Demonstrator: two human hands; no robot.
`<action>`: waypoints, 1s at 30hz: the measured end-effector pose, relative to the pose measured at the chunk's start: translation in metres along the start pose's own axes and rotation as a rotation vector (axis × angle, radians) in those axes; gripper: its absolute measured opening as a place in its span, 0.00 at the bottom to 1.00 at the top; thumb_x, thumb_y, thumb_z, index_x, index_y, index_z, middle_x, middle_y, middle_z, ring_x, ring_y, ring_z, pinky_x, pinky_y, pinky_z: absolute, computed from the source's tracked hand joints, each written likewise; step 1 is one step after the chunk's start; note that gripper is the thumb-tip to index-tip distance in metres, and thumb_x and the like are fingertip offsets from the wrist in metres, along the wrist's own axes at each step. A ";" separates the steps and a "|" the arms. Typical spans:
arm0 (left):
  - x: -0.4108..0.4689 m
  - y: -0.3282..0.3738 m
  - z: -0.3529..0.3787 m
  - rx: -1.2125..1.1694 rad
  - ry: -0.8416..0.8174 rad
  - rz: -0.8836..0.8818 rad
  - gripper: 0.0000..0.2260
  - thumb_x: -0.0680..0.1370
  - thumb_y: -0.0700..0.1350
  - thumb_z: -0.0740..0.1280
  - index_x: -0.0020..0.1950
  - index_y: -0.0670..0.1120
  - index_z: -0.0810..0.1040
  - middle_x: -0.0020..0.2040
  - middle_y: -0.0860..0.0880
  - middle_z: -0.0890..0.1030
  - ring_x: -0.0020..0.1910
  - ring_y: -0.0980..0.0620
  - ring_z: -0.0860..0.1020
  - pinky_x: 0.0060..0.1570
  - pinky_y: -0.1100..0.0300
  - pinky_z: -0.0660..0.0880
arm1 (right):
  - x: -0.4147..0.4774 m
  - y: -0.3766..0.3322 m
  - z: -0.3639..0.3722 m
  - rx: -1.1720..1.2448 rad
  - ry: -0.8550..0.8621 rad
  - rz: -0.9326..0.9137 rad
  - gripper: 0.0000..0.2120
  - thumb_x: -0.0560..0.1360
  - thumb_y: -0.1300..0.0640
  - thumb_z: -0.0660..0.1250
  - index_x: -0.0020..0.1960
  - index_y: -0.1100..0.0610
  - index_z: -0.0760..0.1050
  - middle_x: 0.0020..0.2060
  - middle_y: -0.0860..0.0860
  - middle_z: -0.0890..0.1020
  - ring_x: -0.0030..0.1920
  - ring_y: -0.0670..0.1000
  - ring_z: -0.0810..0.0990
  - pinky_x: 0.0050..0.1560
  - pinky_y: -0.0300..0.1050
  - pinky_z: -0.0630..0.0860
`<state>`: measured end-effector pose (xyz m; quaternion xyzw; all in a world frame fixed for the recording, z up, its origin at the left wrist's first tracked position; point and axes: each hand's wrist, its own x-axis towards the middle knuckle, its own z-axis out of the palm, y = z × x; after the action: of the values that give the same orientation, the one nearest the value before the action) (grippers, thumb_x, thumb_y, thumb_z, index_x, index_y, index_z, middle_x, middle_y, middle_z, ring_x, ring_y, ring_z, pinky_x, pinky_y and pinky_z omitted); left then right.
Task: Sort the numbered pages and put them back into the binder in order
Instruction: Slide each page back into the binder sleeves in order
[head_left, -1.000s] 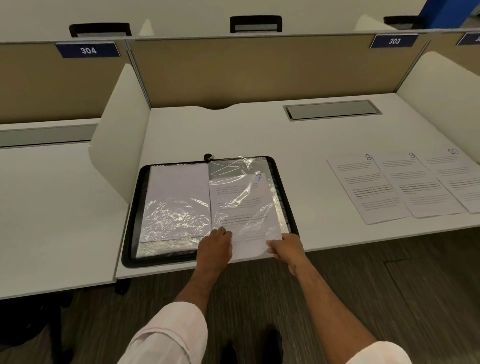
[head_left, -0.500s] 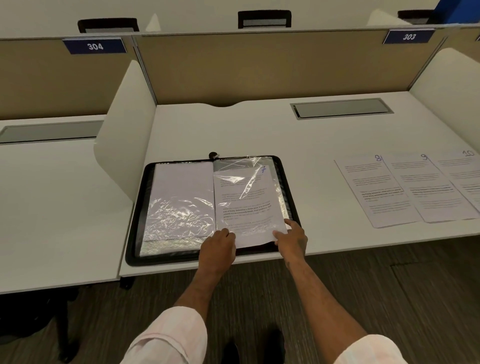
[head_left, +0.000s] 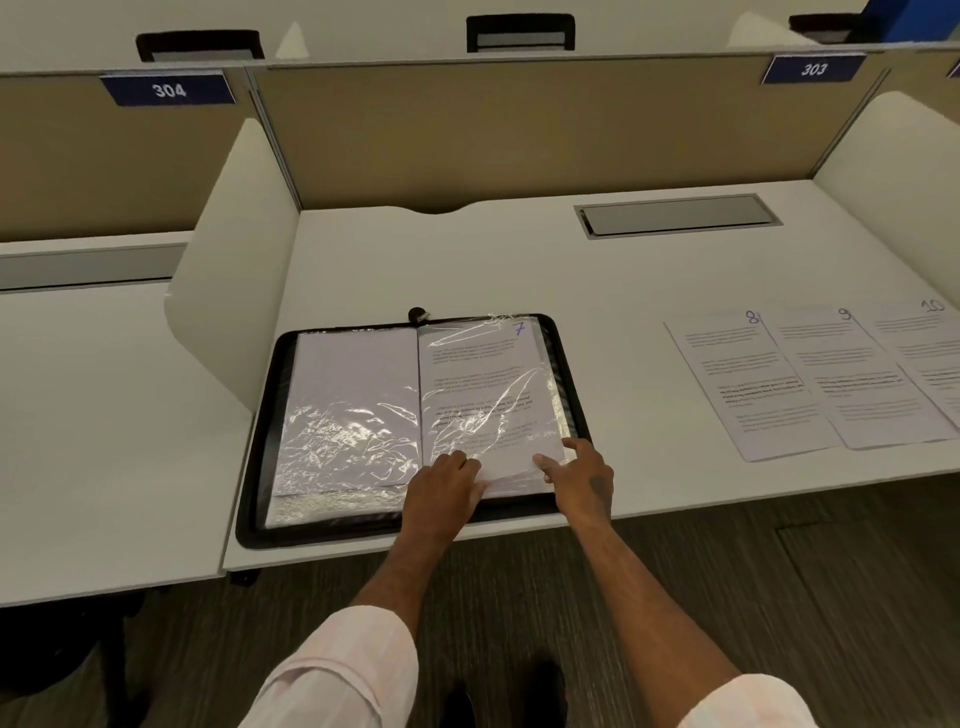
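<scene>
Page 7 (head_left: 478, 384) lies in the right half of the open binder (head_left: 337, 535), under crinkled plastic, its long axis running straight away from the person. Both hands sit at its near edge: the left hand (head_left: 447, 488) curled on the left corner (pinching or just pressing, I cannot tell), the right hand (head_left: 576, 473) pressing the right corner with straight fingers. Page 8 (head_left: 748, 384) lies rightward, nearer the right hand.

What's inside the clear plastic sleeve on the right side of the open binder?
Page 7, with printed text, sits in the sleeve. The left hand and right hand cover its lower edge; anything behind the page is hidden.
</scene>
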<state>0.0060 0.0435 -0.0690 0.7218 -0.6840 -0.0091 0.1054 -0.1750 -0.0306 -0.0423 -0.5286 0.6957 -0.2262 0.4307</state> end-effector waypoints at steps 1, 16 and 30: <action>0.002 0.000 0.000 0.011 -0.009 0.002 0.11 0.72 0.52 0.75 0.49 0.48 0.81 0.43 0.51 0.81 0.39 0.51 0.79 0.31 0.56 0.76 | 0.001 0.001 0.000 -0.001 -0.004 -0.003 0.28 0.71 0.44 0.75 0.66 0.49 0.70 0.56 0.54 0.81 0.53 0.52 0.80 0.49 0.46 0.78; 0.017 0.012 -0.025 -0.061 -0.113 0.002 0.25 0.73 0.52 0.66 0.69 0.48 0.72 0.61 0.48 0.78 0.53 0.48 0.78 0.44 0.54 0.77 | -0.024 -0.021 -0.011 -0.123 0.001 -0.338 0.28 0.78 0.54 0.67 0.75 0.49 0.62 0.35 0.46 0.79 0.37 0.46 0.79 0.47 0.46 0.81; -0.024 -0.041 -0.076 -0.444 0.223 -0.315 0.34 0.81 0.49 0.65 0.80 0.54 0.48 0.50 0.43 0.85 0.41 0.42 0.83 0.42 0.51 0.79 | -0.099 -0.124 0.051 -0.467 0.048 -1.414 0.23 0.76 0.54 0.60 0.70 0.55 0.71 0.34 0.49 0.81 0.31 0.49 0.78 0.33 0.41 0.75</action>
<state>0.0568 0.0798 -0.0043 0.7748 -0.5291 -0.0957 0.3326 -0.0584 0.0264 0.0626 -0.9227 0.2290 -0.3072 0.0435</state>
